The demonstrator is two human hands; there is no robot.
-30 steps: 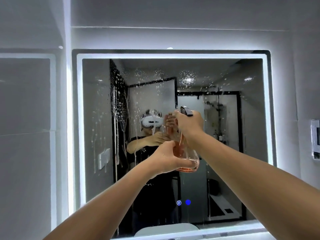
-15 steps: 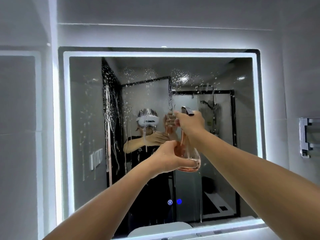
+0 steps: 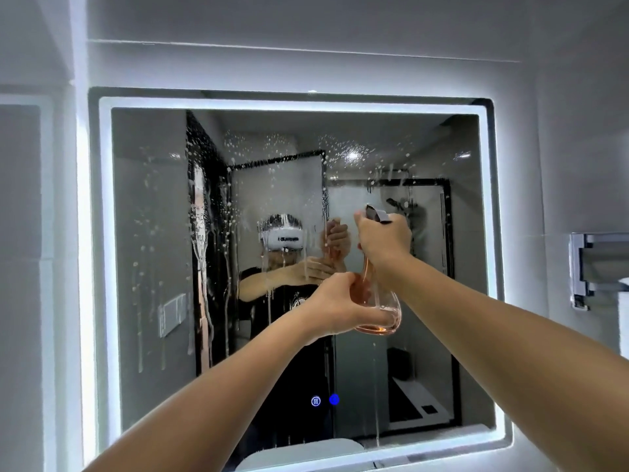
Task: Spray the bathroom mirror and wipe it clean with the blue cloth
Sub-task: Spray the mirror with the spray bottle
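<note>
Right hand (image 3: 383, 241) up at center right of the frame, fingers curled tight round the top of the spray bottle (image 3: 381, 311), squeezing near the dark nozzle (image 3: 374, 212). Left hand (image 3: 335, 306) just below, cupping the round bottom of the bottle, fingers wrapped under it. Clear bottle, a little pink water at the bottom. Both bare arms reaching up from the lower edge of the frame.

Big mirror (image 3: 146, 267) filling the middle of the frame, a bright white light strip all round its edge. Lots of white drops and long drips on the glass, most in the upper middle and down the left side. Two small blue round lights (image 3: 325, 400) low in the middle of the glass. Shiny metal holder (image 3: 585, 267) on the wall at the right edge. Blue cloth nowhere to be seen.
</note>
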